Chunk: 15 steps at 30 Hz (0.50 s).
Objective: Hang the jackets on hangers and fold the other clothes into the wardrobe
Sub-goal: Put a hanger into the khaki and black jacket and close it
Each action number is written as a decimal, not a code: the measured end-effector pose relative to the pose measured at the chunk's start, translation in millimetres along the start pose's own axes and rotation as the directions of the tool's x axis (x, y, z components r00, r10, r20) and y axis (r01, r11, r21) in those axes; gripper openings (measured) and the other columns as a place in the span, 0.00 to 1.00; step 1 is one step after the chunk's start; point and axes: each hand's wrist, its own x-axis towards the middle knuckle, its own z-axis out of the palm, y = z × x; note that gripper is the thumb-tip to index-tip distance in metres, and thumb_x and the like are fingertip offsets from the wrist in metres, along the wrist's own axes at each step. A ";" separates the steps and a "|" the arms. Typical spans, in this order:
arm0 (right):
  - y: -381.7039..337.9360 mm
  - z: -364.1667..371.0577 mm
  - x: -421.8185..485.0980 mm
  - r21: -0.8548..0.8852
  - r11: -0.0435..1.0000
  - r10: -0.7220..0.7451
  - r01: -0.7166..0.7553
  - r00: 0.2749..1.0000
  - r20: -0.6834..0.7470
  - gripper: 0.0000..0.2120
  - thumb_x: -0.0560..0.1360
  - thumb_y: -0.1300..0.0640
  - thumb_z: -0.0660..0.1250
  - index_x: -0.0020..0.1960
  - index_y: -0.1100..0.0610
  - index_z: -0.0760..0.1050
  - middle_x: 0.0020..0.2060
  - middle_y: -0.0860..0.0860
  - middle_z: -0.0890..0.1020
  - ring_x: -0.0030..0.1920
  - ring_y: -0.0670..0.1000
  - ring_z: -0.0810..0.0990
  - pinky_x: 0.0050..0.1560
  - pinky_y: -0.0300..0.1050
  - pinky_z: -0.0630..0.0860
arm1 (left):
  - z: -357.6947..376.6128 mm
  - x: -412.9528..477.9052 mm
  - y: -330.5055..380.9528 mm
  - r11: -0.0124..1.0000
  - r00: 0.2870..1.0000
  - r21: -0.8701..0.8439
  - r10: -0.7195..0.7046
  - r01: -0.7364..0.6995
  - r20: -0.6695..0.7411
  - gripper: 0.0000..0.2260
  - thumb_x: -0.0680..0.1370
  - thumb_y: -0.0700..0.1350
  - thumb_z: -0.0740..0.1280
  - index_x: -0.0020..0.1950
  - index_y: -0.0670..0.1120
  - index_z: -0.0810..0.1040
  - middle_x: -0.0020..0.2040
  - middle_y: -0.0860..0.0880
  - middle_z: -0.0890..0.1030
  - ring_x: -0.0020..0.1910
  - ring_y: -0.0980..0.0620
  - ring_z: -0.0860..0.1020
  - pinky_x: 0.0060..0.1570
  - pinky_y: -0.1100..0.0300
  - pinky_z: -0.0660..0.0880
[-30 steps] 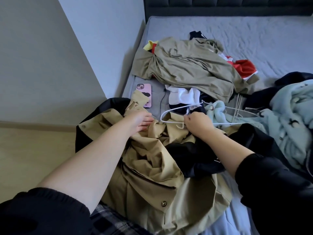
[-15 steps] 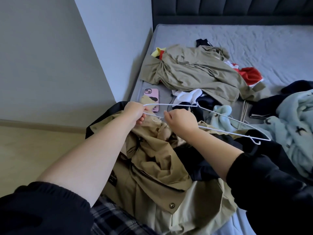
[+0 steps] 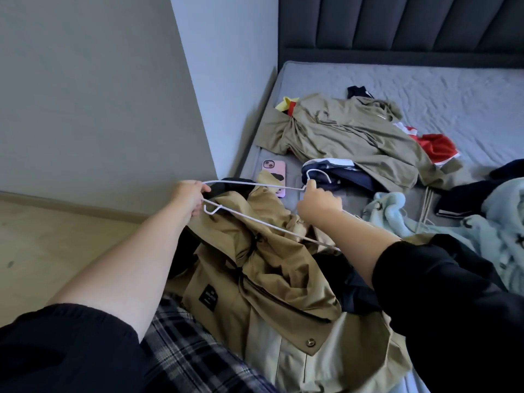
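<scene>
— While both sets of fingers are curled, what does each one clamp?
— Left hand (image 3: 189,195): fingers closed on the left end of a white wire hanger (image 3: 255,184). Right hand (image 3: 317,204): pinching its neck under the hook.
— Further items?
— Second hanger (image 3: 263,223), hook just beside the left fingers, crossing over the tan jacket (image 3: 263,268) heaped on the near edge of the bed (image 3: 453,89). Pink phone (image 3: 273,168) just beyond.
</scene>
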 end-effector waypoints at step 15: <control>-159.0 -52.3 -0.1 0.920 -0.086 -0.068 -0.381 0.924 0.376 0.06 0.79 0.58 0.55 0.51 0.59 0.68 0.40 0.57 0.79 0.41 0.53 0.79 0.50 0.48 0.71 | -75.7 -21.1 -39.4 0.987 0.995 -0.121 0.104 -0.104 -0.006 0.13 0.84 0.46 0.54 0.58 0.42 0.75 0.25 0.49 0.76 0.23 0.55 0.73 0.25 0.66 0.70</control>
